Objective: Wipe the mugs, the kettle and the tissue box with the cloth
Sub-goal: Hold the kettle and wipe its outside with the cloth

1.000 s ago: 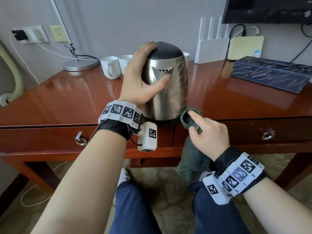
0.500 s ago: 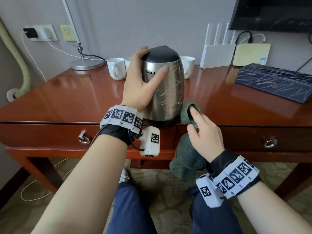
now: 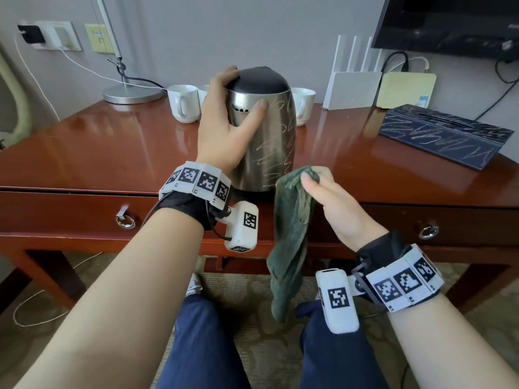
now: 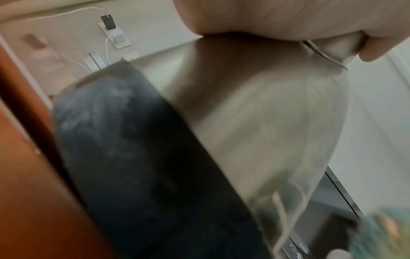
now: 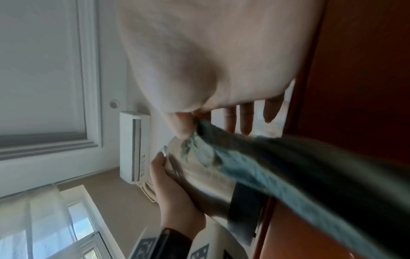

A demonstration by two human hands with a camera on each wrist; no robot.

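Note:
A steel kettle (image 3: 269, 141) with a black lid and yellowish scribbles stands near the desk's front edge. My left hand (image 3: 227, 119) grips it around the upper body, thumb across the front, fingers on the lid; the left wrist view shows the kettle (image 4: 255, 122) close up under the palm. My right hand (image 3: 331, 197) pinches the top of a green cloth (image 3: 292, 242) just right of the kettle's base; the cloth (image 5: 266, 168) hangs down below the desk edge. White mugs (image 3: 184, 103) stand behind the kettle. A dark scribbled tissue box (image 3: 446, 136) lies at the right.
The red-brown desk (image 3: 84, 153) has drawers with ring pulls (image 3: 125, 220). A lamp base (image 3: 132, 94), a white router (image 3: 354, 88) and a yellow box (image 3: 405, 89) line the back wall. A screen (image 3: 449, 21) hangs at the upper right. My knees are below the desk.
My right hand has lifted the cloth's top from the desk's front edge up beside the kettle's base. My left hand keeps its grip on the kettle.

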